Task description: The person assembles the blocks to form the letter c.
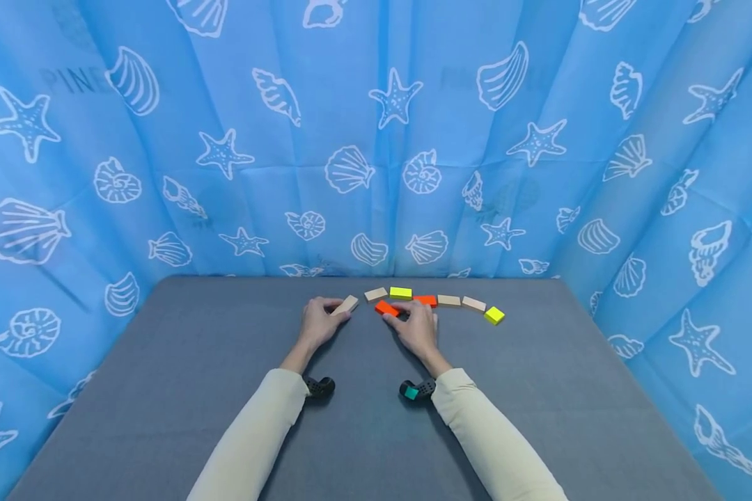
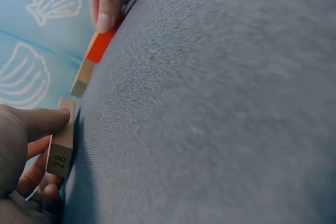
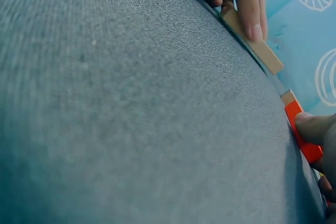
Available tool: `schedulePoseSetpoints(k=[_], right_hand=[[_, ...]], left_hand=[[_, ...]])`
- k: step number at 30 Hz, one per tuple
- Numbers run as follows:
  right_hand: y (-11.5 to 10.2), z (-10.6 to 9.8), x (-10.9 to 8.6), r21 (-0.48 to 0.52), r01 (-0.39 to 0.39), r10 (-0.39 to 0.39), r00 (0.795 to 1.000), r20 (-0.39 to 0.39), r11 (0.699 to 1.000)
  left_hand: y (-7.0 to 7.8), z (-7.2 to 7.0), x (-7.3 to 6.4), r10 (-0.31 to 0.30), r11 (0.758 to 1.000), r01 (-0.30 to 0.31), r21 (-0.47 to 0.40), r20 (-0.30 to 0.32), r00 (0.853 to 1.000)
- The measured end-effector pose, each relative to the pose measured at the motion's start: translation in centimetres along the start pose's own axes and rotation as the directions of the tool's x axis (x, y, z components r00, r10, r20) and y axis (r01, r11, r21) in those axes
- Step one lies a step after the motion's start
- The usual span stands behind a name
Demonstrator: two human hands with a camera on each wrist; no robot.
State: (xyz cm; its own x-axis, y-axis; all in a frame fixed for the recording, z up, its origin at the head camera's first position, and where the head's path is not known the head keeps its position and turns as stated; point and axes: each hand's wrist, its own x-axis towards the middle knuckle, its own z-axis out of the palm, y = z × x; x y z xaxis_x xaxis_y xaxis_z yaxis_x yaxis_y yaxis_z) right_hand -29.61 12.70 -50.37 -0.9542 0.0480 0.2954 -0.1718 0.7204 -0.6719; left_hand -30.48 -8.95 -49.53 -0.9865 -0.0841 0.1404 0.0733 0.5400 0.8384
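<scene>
Cream cloth sleeves [image 1: 247, 438] stretch forward over a table [image 1: 363, 445] covered in grey fabric, each ending above a black device [image 1: 319, 387] at the wrist. Toward the far edge, the left hand [image 1: 317, 322] grips a pale wooden rectangular block [image 1: 347, 305], thumb on the near side and fingers clamped behind; the end seen from the left wrist reads 28. To its right, the right hand [image 1: 418, 330] pinches an orange-red rectangular block [image 1: 385, 308] between thumb and fingers, well apart from the other hand's piece. Whether either held block touches the fabric, I cannot tell. Just beyond them a shallow curved row runs rightward: a plain wooden block [image 1: 376, 295], a bright yellow block [image 1: 401, 293], a second orange-red block [image 1: 425, 300] partly covered by the right hand, two light wooden blocks [image 1: 449, 300] and, turned at an angle, a yellow end block [image 1: 494, 315]. Behind the table hangs a blue curtain [image 1: 363, 118] printed with white shells and starfish, its folds continuing along both sides.
</scene>
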Motion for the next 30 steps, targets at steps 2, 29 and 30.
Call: schedulePoseSetpoints(k=[2, 29, 30], right_hand=[[0.1, -0.1, 0.0, 0.002, 0.014, -0.014, 1.000, 0.000, 1.000], [0.6, -0.4, -0.4, 0.027, 0.088, -0.089, 0.996, 0.018, 0.996], [0.6, -0.5, -0.4, 0.026, 0.086, -0.086, 0.996, 0.019, 0.996]], left_hand=[[0.0, -0.3, -0.3, 0.006, 1.000, -0.006, -0.009, 0.000, 1.000], [0.3, -1.6, -6.3, -0.027, 0.998, 0.032, -0.049, 0.081, 0.996], [0.3, -1.5, -6.5, -0.029, 0.998, 0.033, -0.045, 0.083, 0.996]])
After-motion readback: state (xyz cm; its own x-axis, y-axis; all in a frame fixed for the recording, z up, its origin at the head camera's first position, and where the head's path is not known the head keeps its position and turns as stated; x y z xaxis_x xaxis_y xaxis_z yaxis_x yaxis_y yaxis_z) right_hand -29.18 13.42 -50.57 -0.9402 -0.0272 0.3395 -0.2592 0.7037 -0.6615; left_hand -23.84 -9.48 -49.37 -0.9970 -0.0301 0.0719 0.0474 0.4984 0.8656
